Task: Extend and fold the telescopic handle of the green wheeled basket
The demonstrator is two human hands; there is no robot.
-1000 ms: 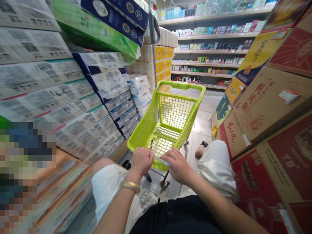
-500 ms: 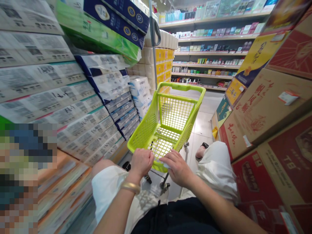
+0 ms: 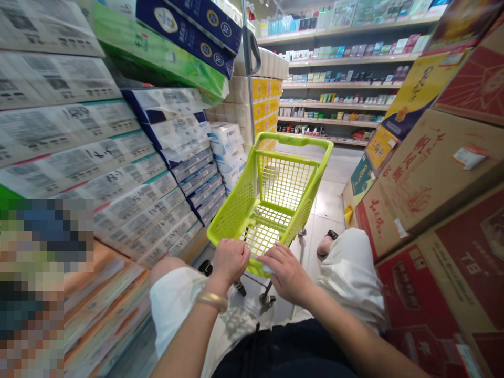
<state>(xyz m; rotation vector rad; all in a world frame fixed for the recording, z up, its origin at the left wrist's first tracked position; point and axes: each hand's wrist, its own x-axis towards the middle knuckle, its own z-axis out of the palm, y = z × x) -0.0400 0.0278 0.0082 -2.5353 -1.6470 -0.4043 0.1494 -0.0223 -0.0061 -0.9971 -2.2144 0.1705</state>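
A lime-green plastic shopping cart (image 3: 232,212) with latticed walls stands right in front of me, its basket holding nothing. My left hand (image 3: 231,261) is closed in a fist over the near rim, a gold bangle (image 3: 212,301) on its wrist. Beside it, my right hand (image 3: 286,270) lies over the same rim a little to the right, fingers bent and pointing left. Something small and whitish shows beneath the right fingers; its kind is unclear. Below the basket, the cart's casters (image 3: 266,299) rest on the floor between my feet.
Stacked packs of paper goods (image 3: 106,136) line the left side. Printed cartons (image 3: 425,178) are piled close on the right. A tall glass door handle (image 3: 251,50) stands beyond the cart, before shelves (image 3: 338,60) of small boxes and bottles. Pale floor tiles (image 3: 326,202) run between.
The view has shifted very slightly, so everything sits a touch further right. Both hands keep their places on the cart.
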